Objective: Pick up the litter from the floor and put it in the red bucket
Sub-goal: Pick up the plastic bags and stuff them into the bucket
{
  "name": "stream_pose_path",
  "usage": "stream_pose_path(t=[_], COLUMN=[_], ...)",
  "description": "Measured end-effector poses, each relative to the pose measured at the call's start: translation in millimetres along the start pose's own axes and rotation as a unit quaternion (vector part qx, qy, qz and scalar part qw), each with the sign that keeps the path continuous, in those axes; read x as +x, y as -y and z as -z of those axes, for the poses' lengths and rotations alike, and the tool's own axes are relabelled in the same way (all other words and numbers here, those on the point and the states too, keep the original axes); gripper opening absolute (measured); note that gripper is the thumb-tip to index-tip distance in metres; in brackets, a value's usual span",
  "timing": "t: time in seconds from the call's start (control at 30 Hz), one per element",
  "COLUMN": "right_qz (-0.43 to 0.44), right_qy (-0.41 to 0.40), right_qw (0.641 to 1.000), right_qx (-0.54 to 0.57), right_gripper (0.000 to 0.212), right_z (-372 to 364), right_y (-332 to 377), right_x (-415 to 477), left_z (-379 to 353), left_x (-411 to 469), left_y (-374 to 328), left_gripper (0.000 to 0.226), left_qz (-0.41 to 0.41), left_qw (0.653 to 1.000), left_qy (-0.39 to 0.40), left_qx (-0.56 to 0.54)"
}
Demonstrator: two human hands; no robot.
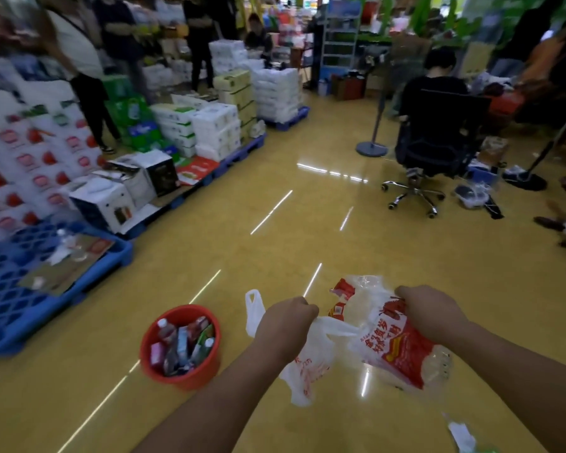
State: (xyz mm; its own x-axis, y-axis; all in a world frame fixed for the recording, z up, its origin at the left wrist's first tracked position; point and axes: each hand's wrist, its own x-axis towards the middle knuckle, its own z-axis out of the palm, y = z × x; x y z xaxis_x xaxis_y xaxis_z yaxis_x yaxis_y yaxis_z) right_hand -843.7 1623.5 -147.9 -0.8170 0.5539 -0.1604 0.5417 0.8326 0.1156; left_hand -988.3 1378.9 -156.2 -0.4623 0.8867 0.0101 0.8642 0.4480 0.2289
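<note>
Clearly, with left hand (283, 325) fingers clenched on the white bag (307, 358) and right hand (430, 310) gripping the red wrapper (402, 351), both limp plastics may spring off the already crowded red bucket (180, 346) onto the floor (340, 243).

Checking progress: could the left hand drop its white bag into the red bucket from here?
Probably yes: the left hand grips the white bag just right of the red bucket, with nothing between them.

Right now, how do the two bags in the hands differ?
The white bag, in the left hand, is thin, opaque, with faint red print. The clear bag, in the right hand, is see-through with a bold red label. Both hang crumpled above the floor, right of the red bucket.
</note>
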Motion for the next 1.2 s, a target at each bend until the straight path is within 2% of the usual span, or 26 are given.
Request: stream_pose_path(t=[0.47,0.63,0.9,1.07,1.2], right_qz=[0.186,0.233,0.318,0.339,0.339], right_qy=[-0.013,-0.005,0.025,0.038,0.040], right_qw=[0.982,0.972,0.947,0.939,0.939], right_qx=[0.006,0.017,0.024,0.031,0.028], right_gripper=[0.016,0.014,0.012,0.014,0.017], right_z=[19,20,10,-9,-30], right_y=[184,237,309,350,381], right_x=[106,158,244,281,299], left_z=[30,25,25,15,-1], left_x=[-66,-59,-35,-36,-39], left_y=[143,200,264,297,325], left_gripper=[0.028,0.038,0.040,0.029,0.038], left_qz=[0.163,0.227,0.325,0.381,0.408], left_qw=[0.986,0.973,0.945,0.924,0.912], left_qy=[-0.033,-0.024,-0.032,-0.008,-0.001], left_qx=[0.020,0.013,-0.030,-0.042,-0.049])
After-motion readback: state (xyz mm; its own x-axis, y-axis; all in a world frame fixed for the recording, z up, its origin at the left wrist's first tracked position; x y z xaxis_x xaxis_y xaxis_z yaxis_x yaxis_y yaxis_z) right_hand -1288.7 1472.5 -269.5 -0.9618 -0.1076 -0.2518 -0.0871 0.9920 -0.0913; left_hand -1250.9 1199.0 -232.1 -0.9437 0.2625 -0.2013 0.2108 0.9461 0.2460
